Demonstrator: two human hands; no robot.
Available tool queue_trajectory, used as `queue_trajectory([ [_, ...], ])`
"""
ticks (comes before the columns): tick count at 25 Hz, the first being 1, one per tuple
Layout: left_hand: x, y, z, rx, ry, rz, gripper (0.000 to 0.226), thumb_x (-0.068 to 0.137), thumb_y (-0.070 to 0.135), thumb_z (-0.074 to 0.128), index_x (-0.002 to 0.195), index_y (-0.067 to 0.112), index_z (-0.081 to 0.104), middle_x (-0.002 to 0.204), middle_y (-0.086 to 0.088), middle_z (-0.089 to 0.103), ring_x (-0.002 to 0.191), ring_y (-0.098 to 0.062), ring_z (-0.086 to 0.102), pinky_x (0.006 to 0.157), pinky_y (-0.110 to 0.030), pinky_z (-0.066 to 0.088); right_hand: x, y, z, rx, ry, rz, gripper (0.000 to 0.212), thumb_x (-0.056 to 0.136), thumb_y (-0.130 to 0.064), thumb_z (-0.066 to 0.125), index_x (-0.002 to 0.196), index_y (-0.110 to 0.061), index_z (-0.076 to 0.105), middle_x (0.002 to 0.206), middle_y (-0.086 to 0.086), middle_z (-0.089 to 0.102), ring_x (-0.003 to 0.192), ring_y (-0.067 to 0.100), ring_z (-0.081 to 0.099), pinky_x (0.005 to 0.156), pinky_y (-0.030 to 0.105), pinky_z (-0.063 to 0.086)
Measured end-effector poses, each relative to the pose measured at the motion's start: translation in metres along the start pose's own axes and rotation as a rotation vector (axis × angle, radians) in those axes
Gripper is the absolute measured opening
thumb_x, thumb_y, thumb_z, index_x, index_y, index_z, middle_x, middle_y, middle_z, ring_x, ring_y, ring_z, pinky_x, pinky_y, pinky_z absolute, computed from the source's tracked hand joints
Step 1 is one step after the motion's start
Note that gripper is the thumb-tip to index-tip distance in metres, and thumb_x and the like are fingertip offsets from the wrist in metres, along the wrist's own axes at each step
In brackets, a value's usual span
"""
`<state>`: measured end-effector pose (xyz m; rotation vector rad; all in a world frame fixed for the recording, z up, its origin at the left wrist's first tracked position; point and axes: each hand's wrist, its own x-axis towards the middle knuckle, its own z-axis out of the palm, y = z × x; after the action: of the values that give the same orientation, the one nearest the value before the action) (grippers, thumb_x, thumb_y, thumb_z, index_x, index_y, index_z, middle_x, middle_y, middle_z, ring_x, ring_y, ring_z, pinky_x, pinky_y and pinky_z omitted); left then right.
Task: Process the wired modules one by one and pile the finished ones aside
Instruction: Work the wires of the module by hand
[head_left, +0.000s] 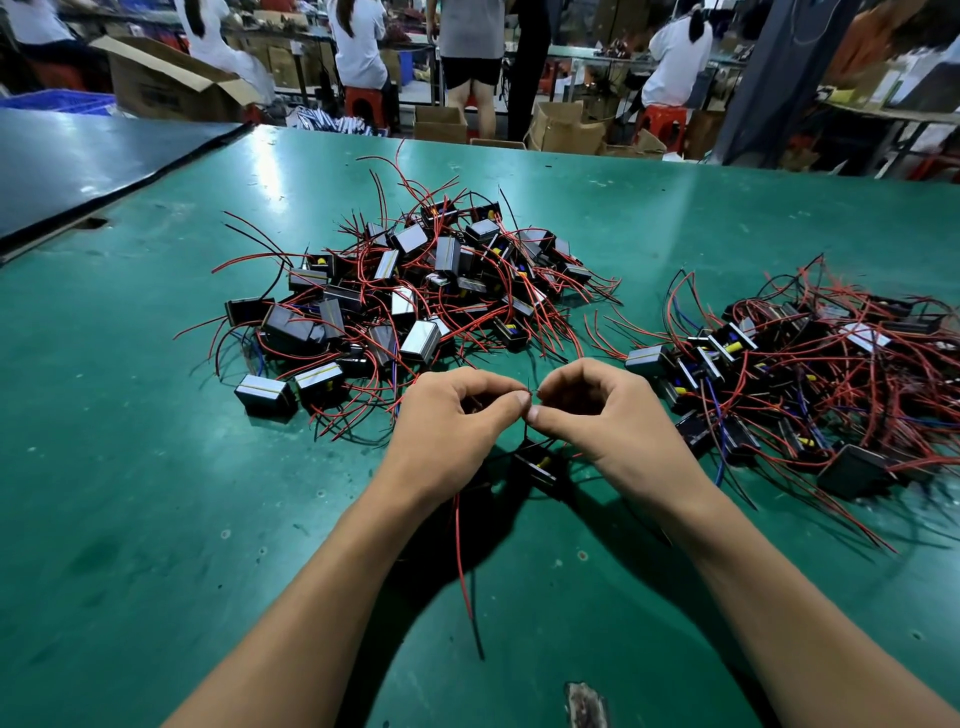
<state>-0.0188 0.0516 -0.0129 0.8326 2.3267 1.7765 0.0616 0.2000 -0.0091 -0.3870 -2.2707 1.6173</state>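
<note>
Mid-task. Left hand and right hand meet fingertip to fingertip, both pinching the leads of one module, which sits just below them over the bench. Central pile is large, second pile lies at right. Cannot tell which is finished; probably many remain.

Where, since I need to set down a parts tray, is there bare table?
Bare: near-left of the green table, between dark board, centre pile and left hand; also the far strip beyond both piles. Crowded: the wire-strewn gap between centre pile and right pile, and beneath the right hand and left hand, pinching a wire over a module.
</note>
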Motion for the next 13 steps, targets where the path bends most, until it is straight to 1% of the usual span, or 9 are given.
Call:
queue_trajectory([
  [3, -0.0005, 0.0009, -0.0009, 0.016, -0.001, 0.009, 0.008, 0.086, 0.015, 0.073, 0.088, 0.011, 0.078, 0.072, 0.006, 0.069, 0.060, 0.000, 0.055, 0.061, -0.014, 0.043, 0.0000, -0.0018, -0.0011, 0.020, -0.011, 0.006, 0.012, 0.080, -0.014, 0.082, 0.087, -0.016, 0.071, 0.080, 0.002, 0.073, 0.073, 0.011, 0.063, 0.073, 0.035, 0.053],
  [5, -0.0009, 0.0011, -0.0012, 0.054, 0.001, 0.041, 0.008, 0.087, 0.016, 0.072, 0.089, 0.012, 0.078, 0.073, 0.006, 0.068, 0.059, -0.001, 0.054, 0.060, -0.015, 0.042, -0.0005, -0.0036, -0.0012, 0.009, 0.002, 0.002, 0.010, 0.084, -0.024, 0.079, 0.085, -0.016, 0.073, 0.081, 0.008, 0.074, 0.071, 0.012, 0.063, 0.073, 0.039, 0.054],
  [6, -0.0013, 0.0013, -0.0012, 0.071, 0.004, 0.064, 0.008, 0.087, 0.016, 0.072, 0.089, 0.012, 0.079, 0.075, 0.004, 0.068, 0.060, -0.002, 0.054, 0.061, -0.016, 0.041, -0.0009, -0.0043, -0.0007, -0.015, 0.018, -0.008, 0.014, 0.086, -0.029, 0.078, 0.084, -0.016, 0.074, 0.080, 0.009, 0.074, 0.071, 0.012, 0.062, 0.073, 0.040, 0.054],
  [8, -0.0029, 0.0020, -0.0012, 0.108, 0.012, 0.122, 0.007, 0.087, 0.015, 0.073, 0.089, 0.013, 0.079, 0.077, 0.001, 0.068, 0.062, -0.004, 0.054, 0.061, -0.017, 0.041, -0.0017, -0.0056, 0.0007, -0.076, 0.058, -0.033, 0.019, 0.088, -0.034, 0.075, 0.080, -0.017, 0.074, 0.075, 0.004, 0.073, 0.068, 0.009, 0.062, 0.072, 0.035, 0.052],
  [10, -0.0040, 0.0028, -0.0006, 0.145, 0.025, 0.185, 0.006, 0.086, 0.014, 0.074, 0.089, 0.012, 0.079, 0.077, 0.000, 0.068, 0.065, -0.007, 0.057, 0.061, -0.017, 0.042, -0.0020, -0.0075, 0.0016, -0.130, 0.081, -0.048, 0.021, 0.089, -0.033, 0.072, 0.076, -0.018, 0.073, 0.071, -0.001, 0.072, 0.065, 0.005, 0.061, 0.068, 0.026, 0.050],
  [11, -0.0045, 0.0033, -0.0001, 0.158, 0.032, 0.210, 0.006, 0.085, 0.013, 0.075, 0.089, 0.011, 0.079, 0.077, 0.000, 0.068, 0.066, -0.008, 0.058, 0.062, -0.018, 0.043, -0.0021, -0.0085, 0.0022, -0.148, 0.088, -0.048, 0.021, 0.090, -0.032, 0.071, 0.074, -0.018, 0.073, 0.069, -0.002, 0.072, 0.064, 0.004, 0.060, 0.066, 0.025, 0.049],
  [12, -0.0048, 0.0035, 0.0003, 0.168, 0.039, 0.231, 0.006, 0.084, 0.012, 0.076, 0.088, 0.010, 0.079, 0.076, 0.000, 0.068, 0.066, -0.009, 0.058, 0.062, -0.018, 0.043, -0.0018, -0.0091, 0.0028, -0.152, 0.093, -0.043, 0.022, 0.090, -0.031, 0.070, 0.072, -0.018, 0.073, 0.069, -0.001, 0.072, 0.064, 0.005, 0.060, 0.066, 0.029, 0.049],
  [13, -0.0047, 0.0035, 0.0005, 0.176, 0.043, 0.246, 0.005, 0.083, 0.011, 0.076, 0.088, 0.010, 0.079, 0.075, 0.000, 0.067, 0.066, -0.009, 0.058, 0.061, -0.018, 0.043, -0.0013, -0.0094, 0.0032, -0.141, 0.093, -0.030, 0.023, 0.090, -0.029, 0.070, 0.072, -0.016, 0.073, 0.070, 0.001, 0.072, 0.066, 0.008, 0.060, 0.070, 0.035, 0.050],
])
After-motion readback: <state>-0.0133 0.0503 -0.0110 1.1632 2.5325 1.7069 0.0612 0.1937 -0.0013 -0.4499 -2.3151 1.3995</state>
